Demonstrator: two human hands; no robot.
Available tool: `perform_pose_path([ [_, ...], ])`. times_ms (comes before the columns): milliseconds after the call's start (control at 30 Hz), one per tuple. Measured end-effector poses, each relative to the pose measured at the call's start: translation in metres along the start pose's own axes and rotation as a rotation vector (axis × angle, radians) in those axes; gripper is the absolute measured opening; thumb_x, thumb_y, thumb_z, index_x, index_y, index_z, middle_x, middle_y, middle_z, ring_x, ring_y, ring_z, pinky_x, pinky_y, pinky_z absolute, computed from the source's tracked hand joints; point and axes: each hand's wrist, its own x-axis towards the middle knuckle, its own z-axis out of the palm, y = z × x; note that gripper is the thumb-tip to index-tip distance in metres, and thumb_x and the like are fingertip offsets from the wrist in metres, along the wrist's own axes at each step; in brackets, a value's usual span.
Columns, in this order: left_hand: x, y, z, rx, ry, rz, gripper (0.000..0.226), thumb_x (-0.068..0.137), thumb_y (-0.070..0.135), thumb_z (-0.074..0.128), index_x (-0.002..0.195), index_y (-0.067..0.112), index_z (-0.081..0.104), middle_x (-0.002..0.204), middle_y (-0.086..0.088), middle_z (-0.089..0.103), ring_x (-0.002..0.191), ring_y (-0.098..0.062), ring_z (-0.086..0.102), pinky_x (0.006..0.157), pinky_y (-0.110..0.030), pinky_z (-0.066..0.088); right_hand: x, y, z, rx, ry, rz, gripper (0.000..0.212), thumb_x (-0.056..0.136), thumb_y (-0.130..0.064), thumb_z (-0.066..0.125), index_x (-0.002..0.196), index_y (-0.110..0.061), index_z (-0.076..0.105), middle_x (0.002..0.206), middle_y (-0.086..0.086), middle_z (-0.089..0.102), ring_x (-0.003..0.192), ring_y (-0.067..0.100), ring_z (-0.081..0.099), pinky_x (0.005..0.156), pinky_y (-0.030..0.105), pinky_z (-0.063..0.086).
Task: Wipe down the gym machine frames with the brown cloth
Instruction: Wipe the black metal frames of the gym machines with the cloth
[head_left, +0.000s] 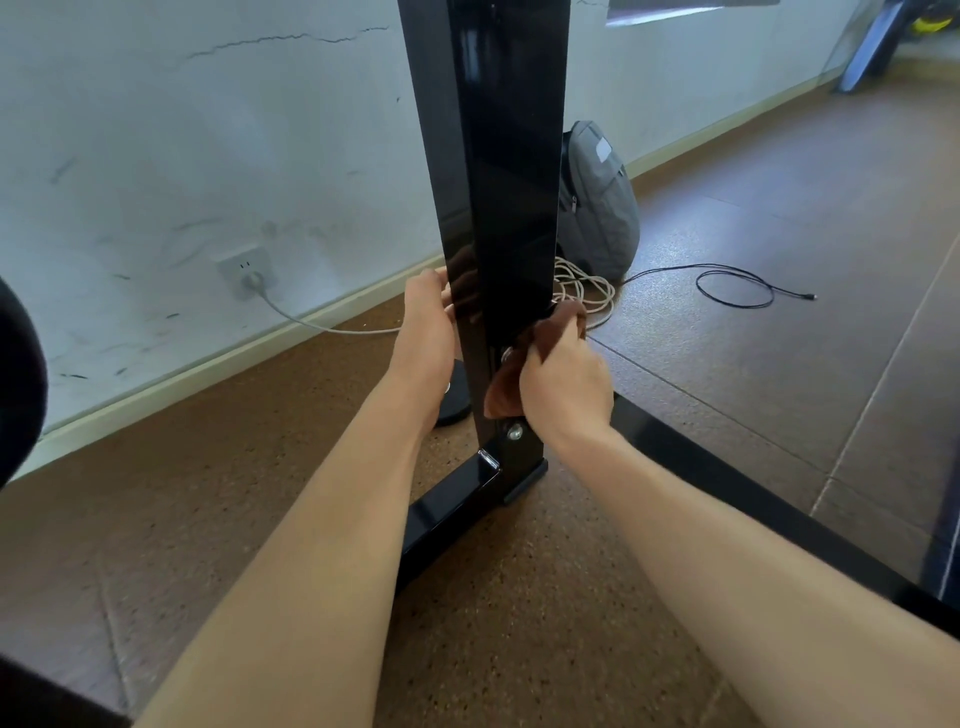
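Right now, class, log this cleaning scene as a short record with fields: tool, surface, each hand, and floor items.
tool: crumpled brown cloth
surface: glossy black upright metal post, lower part
right hand: grips the cloth against the post
left hand: rests on the post's left side
floor items: grey fabric backpack, thin black cable, coiled beige cord

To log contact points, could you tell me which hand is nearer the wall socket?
Left. The left hand rests on the post's wall side, toward the wall socket; the right hand is beyond the post.
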Motion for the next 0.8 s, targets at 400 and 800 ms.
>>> perform_pose_path([
  [400,0.001,-0.003,-0.001,-0.006,0.02,-0.028,0.029,0.109,0.036,0.022,0.109,0.036,0.051,0.094,0.021,0.052,0.086,0.004,0.048,0.066,-0.016,0.032,-0.043,-0.018,0.012,0.127,0.03,-0.138,0.079,0.089,-0.063,0.022,0.155,-0.021,0.031,0.146,0.007,0.055,0.139,0.029,0.046,0.121,0.047,0.031],
  [800,0.0,-0.001,-0.009,-0.102,-0.037,-0.093,0.039,0.106,0.045,0.029,0.119,0.026,0.06,0.109,0.001,0.069,0.099,-0.015,0.065,0.073,-0.025,0.056,-0.037,-0.106,-0.025,0.964,-0.014,0.169,0.069,0.086,-0.058,0.038,0.146,-0.025,0.047,0.145,0.008,0.055,0.129,0.029,0.057,0.11,0.055,0.046],
])
